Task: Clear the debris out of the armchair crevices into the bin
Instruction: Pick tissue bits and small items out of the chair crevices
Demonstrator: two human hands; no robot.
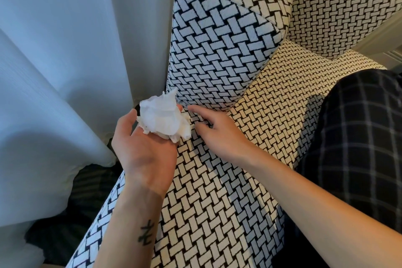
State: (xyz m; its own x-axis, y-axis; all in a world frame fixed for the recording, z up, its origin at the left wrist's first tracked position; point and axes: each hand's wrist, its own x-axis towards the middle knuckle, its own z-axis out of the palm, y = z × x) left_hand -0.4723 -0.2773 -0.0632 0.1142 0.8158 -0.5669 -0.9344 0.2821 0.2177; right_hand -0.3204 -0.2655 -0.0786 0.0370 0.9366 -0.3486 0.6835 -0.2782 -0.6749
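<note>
Over the armchair [217,191], the left hand [143,150] carries crumpled tissue [163,117]

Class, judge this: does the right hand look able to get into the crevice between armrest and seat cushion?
Likely yes. The right hand is empty, its fingers almost at the crevice, with nothing between. The crumpled tissue rests in the left hand, beside it.

crumpled white paper tissue [164,116]: loose wad, creased peaks pointing up, resting on the upturned palm of the left hand [143,150], at 9 o'clock of centre. black-and-white basket-weave fabric armchair [217,191]: seat spans 3 to 6 o'clock, padded arm rises at 12 o'clock. crevice [208,109] between seat and arm: narrow seam, just at 3 o'clock of the tissue.
</note>
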